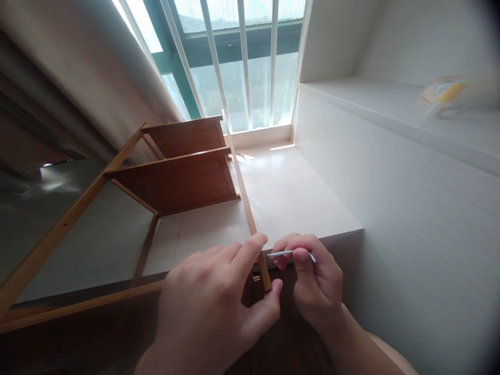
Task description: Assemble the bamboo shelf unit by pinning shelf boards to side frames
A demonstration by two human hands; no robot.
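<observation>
Hex key (291, 253) lying level, tip toward wooden rail (250, 219), pinched by right hand (316, 284), left hand (219, 307) gripping rail.

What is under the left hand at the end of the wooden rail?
The left hand grips the near end of the wooden rail. Beside it, the right hand holds a metal hex key against that end. The joint itself is covered by the fingers.

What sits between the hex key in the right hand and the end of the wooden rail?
Nothing visible. The right hand pinches the hex key, whose tip reaches the side of the wooden rail near its end, just beside the left hand gripping that rail. The contact spot itself is partly hidden by fingers.
</observation>
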